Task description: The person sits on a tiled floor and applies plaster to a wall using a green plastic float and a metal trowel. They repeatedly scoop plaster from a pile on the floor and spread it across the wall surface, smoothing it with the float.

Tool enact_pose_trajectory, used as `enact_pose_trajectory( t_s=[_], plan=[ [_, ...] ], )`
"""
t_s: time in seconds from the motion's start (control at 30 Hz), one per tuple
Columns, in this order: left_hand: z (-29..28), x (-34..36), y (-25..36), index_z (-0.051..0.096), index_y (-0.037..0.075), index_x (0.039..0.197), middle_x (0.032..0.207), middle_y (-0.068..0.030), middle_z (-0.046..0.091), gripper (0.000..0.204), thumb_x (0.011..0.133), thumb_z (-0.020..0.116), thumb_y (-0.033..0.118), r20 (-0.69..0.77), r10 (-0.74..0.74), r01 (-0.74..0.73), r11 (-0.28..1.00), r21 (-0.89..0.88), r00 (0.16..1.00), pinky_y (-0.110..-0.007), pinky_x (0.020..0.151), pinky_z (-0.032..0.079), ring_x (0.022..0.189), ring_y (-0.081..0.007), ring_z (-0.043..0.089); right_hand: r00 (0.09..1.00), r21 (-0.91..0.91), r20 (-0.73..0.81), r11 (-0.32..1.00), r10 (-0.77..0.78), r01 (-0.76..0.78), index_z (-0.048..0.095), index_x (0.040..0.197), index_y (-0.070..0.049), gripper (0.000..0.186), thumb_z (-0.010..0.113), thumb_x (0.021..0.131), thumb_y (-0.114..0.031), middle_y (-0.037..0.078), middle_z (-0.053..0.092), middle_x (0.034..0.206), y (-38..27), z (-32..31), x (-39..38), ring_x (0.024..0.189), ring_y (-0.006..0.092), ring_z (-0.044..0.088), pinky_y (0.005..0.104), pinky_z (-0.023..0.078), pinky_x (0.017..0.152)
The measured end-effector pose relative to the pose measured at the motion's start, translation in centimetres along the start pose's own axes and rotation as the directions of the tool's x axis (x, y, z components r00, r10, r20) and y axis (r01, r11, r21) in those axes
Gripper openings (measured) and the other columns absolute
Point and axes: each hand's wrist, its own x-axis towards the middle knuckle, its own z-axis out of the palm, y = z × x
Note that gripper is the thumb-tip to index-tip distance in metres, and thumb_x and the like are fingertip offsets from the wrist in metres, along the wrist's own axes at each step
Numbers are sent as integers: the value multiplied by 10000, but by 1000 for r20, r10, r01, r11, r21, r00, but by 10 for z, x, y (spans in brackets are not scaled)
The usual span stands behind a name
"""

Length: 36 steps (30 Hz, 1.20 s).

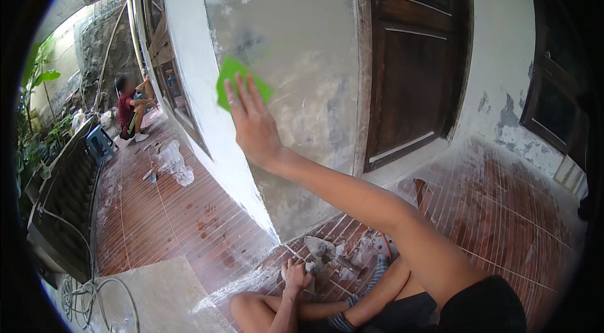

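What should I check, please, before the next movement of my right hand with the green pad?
1. Right hand laid over the green pad: ok.
2. Pad against the grey wall patch: ok, as far as this view shows.
3. Left hand holding nothing: cannot tell, it is curled.
4. Floor by the wall free of tools: not ok, a grey flat tool lies there.
5. Co-worker away from your hands: ok.

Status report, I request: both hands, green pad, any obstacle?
Right hand on green pad, against wall. Left hand low, grip unclear. No obstacle seen near pad.

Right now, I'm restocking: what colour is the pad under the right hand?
Bright green pad, clearest in head view.
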Motion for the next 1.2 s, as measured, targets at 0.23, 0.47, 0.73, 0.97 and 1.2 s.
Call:
enact_pose_trajectory(
  t_s=[0.23, 0.47, 0.73, 0.97, 1.2],
  plan=[
    [1, 0, -4, 744, 112, 987, 1101, -52, 676, 343, 727, 631, 306, -51, 24, -22, 999, 35, 998, -491, 1044, 319, 1166, -300, 514, 990, 244, -124, 969, 67, -35, 473, 1427, -129, 560, 478, 895, 44, 250, 640, 1039, 45, -61, 22, 807, 375, 665, 442, 512, 638],
    [1, 1, -3, 743, 107, 983, 1108, -44, 672, 357, 720, 643, 326, -11, 12, -11, 996, 83, 1000, -492, 1027, 326, 1147, -295, 518, 836, -95, -520, 961, 176, -261, 459, 1391, -12, 482, 420, 919, 74, 243, 582, 1285, 176, -123, 58, 1142, 402, 590, 424, 475, 981],
    [2, 0, -5, 736, 96, 960, 1117, -44, 671, 339, 716, 664, 320, -32, 13, -11, 997, 76, 999, -476, 1028, 329, 1147, -299, 517, 916, -41, -351, 973, 197, -225, 379, 1469, -61, 665, 463, 835, 121, 196, 358, 1513, 98, -22, 12, 1378, 393, 378, 440, 386, 1111],
    [1, -3, -4, 738, 90, 923, 1074, -55, 685, 292, 737, 651, 298, -94, 35, -31, 999, 39, 995, -470, 1039, 327, 1131, -304, 525, 998, 142, -16, 988, -63, 65, 400, 1456, -39, 602, 483, 867, 56, 195, 416, 1487, -12, 7, -6, 1348, 383, 431, 432, 431, 1079],
    [-2, -2, -1, 744, 102, 885, 1035, -49, 691, 259, 745, 647, 296, -120, 45, -41, 999, 36, 992, -481, 1007, 330, 1096, -292, 538, 945, 288, 0, 905, 326, -312, 553, 1353, -115, 440, 479, 939, 16, 197, 654, 1030, 62, -90, 8, 790, 404, 641, 436, 499, 634]
  ],
)
